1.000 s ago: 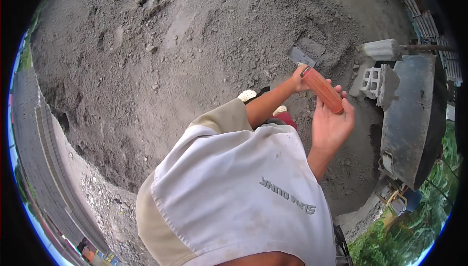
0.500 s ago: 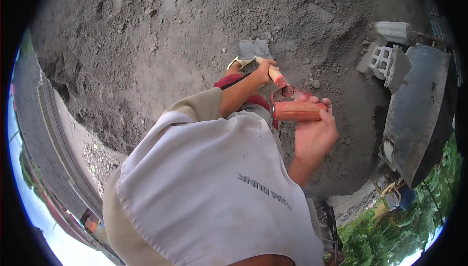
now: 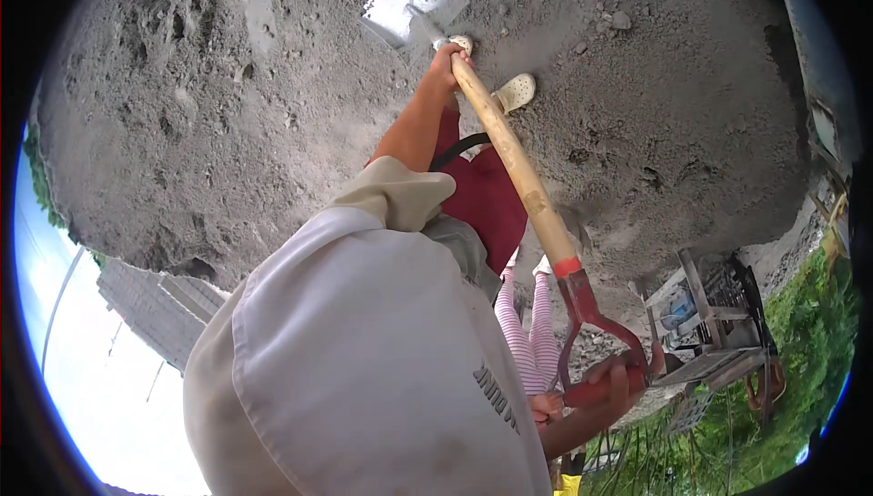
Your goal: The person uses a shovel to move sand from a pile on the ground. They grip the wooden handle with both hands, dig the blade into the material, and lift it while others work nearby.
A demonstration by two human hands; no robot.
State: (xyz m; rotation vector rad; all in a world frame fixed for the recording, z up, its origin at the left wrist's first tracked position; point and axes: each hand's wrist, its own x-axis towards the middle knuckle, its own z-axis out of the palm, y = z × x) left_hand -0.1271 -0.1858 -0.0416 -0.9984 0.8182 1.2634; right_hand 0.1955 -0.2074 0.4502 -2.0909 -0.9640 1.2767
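A long shovel (image 3: 514,160) with a pale wooden shaft slants across the middle of the view. My left hand (image 3: 450,61) is closed around the shaft low down, close to the blade. At the other end, my right hand (image 3: 623,378) wraps the red D-shaped grip (image 3: 587,393). The flat, square metal blade (image 3: 414,7) is at the far side over the grey sand (image 3: 291,105). It looks shiny, with some grey patches of sand on it. Beside the shaft are my cream clogs (image 3: 516,93).
Grey sand with small stones spreads around my feet. A person's legs in pink striped trousers (image 3: 527,332) show behind me. A wooden frame with dark objects (image 3: 714,319) stands at the right, near green plants (image 3: 809,341). A grey block wall (image 3: 150,310) is at the left.
The shovel blade has swung away from my feet toward the far left. My right hand and the grip have dropped nearer, and the view has shifted. Both hands stay on the shovel.
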